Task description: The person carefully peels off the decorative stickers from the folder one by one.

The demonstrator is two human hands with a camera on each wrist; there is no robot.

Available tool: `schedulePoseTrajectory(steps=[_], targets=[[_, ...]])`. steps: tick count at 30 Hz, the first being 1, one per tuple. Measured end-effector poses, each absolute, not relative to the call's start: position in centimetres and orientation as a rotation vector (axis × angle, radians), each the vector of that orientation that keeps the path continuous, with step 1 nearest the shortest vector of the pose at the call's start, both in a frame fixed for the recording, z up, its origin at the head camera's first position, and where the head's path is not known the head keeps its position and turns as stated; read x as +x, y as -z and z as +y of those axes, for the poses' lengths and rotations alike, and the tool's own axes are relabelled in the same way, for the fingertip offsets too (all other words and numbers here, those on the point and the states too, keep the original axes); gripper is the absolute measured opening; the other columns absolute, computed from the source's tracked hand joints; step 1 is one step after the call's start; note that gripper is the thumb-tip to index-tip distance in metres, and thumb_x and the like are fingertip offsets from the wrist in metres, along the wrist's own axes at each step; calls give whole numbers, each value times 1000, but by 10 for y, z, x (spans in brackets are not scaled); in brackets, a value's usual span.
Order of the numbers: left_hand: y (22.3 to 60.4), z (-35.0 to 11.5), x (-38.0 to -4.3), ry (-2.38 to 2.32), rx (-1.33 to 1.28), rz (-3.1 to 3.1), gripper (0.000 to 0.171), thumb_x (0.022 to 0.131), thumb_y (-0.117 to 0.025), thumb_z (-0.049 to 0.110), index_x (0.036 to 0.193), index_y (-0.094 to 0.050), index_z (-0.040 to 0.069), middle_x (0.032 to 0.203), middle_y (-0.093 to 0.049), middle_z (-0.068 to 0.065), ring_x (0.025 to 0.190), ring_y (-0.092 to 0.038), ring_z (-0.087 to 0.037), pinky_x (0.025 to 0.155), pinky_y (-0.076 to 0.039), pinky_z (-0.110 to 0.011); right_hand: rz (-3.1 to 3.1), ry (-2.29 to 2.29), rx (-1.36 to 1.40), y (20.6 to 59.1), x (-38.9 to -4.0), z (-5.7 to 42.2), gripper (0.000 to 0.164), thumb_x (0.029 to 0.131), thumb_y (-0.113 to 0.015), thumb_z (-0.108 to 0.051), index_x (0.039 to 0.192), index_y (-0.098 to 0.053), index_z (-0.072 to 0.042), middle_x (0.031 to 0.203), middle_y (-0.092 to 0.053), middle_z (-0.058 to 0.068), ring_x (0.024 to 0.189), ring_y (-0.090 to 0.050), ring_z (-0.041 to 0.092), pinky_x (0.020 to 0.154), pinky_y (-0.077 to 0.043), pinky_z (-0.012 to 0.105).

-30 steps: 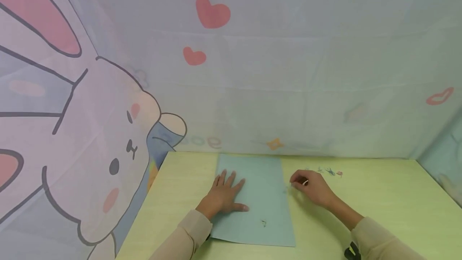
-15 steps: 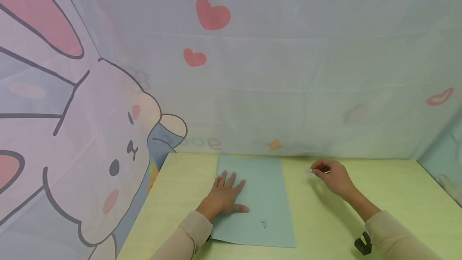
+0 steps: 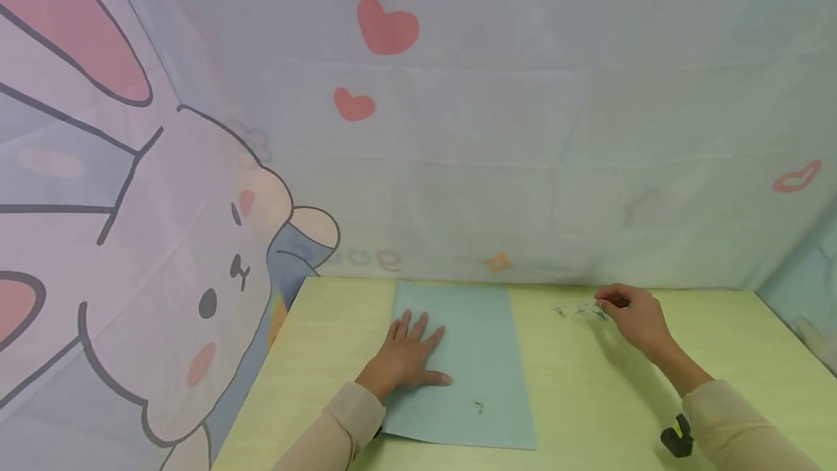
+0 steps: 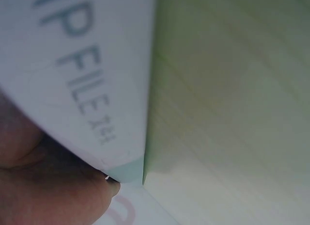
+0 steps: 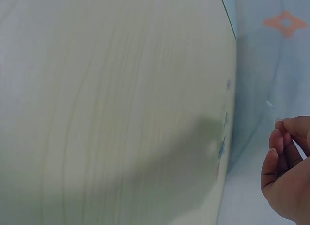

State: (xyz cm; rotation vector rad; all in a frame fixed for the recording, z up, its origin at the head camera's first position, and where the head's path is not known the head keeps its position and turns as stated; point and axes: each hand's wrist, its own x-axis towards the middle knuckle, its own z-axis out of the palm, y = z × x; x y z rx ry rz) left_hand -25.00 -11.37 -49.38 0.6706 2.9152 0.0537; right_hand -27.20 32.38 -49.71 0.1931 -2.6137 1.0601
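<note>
My left hand (image 3: 408,355) rests flat with spread fingers on a pale blue file folder (image 3: 464,340). A small dark greenish figure (image 3: 478,406) shows near the folder's lower right. In the left wrist view, printed letters reading "FILE" run along the folder (image 4: 116,79), with part of the hand (image 4: 53,191) at its edge. My right hand (image 3: 637,315) is raised at the back right. Its thumb and fingers pinch what looks like a small clear sticker (image 5: 270,104), hard to make out. Below the fingertips, several small flower-like stickers (image 3: 559,310) lie in a row; the hand hides some.
The pale yellow wood-grain table (image 3: 739,355) extends to the right of the folder. Behind it hangs a printed cloth (image 3: 497,166) with hearts and a rabbit. A black strap (image 3: 676,436) hangs by the right cuff.
My right hand has moved right and toward the table's back, from beside the folder's edge to over the row of small stickers. My left hand and the folder stay where they were.
</note>
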Motion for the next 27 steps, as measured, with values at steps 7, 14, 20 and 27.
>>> schedulePoseTrajectory(steps=[7, 14, 20, 27], targets=[[498, -115, -251, -57, 669, 2915, 94, 92, -69, 70, 167, -37, 24, 175, -23, -15, 161, -10, -45, 128, -16, -59, -2596, -1057, 103, 504, -272, 338, 22, 107, -66, -16, 118, -75, 2, 105, -76, 19, 89, -73, 31, 65, -54, 26], [516, -118, -260, -72, 689, 2922, 97, 92, -66, 73, 169, -32, 26, 176, -18, -14, 161, -5, -46, 128, -12, -60, -2568, -952, 20, 511, -273, 353, 21, 106, -67, -16, 115, -76, 0, 102, -77, 17, 88, -70, 27, 70, -52, 34], [501, -116, -254, -62, 666, 2896, 96, 92, -68, 71, 169, -33, 25, 176, -19, -14, 161, -6, -46, 128, -13, -59, -2561, -930, -15, 519, -274, 364, 20, 105, -68, -15, 113, -76, 2, 100, -76, 18, 85, -69, 29, 70, -52, 40], [498, -116, -252, -69, 660, 2899, 93, 93, -67, 70, 168, -35, 24, 175, -21, -14, 161, -8, -46, 128, -15, -58, -2570, -881, -40, 527, -274, 377, 22, 105, -66, -14, 111, -77, 4, 98, -76, 21, 83, -70, 34, 74, -52, 52]])
